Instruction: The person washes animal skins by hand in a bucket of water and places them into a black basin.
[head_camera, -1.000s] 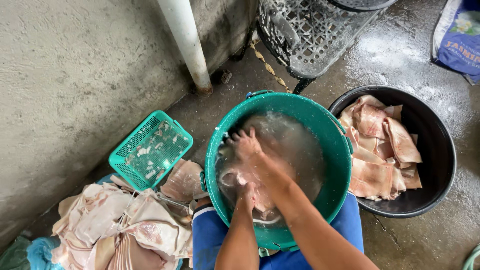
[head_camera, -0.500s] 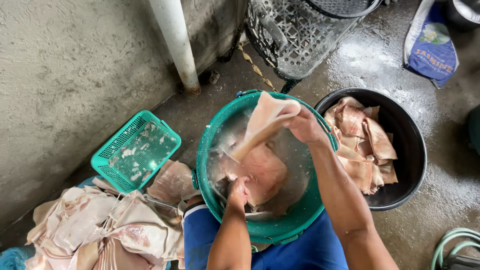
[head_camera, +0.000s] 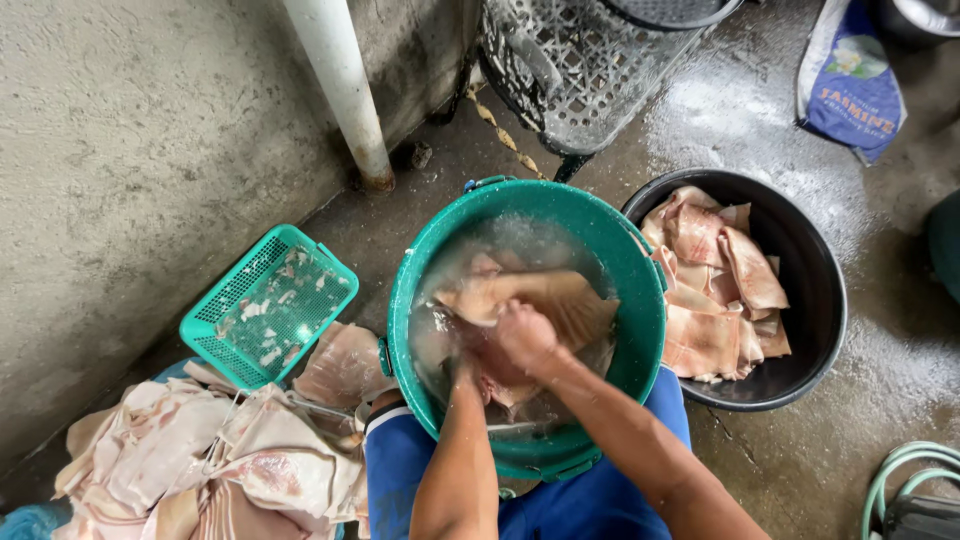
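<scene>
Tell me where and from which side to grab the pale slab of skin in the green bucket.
Probably its free far edge, from above: the skin slab lies flat at the water surface in the green bucket, while the right hand presses its near end.

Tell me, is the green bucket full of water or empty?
Partly full. The green bucket holds cloudy water well below its rim, and pale meat pieces sit in it where both hands work.

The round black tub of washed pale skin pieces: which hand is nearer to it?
Right. The right hand is in the green bucket, on the side toward the black tub; the left hand is underwater, farther away.
</scene>
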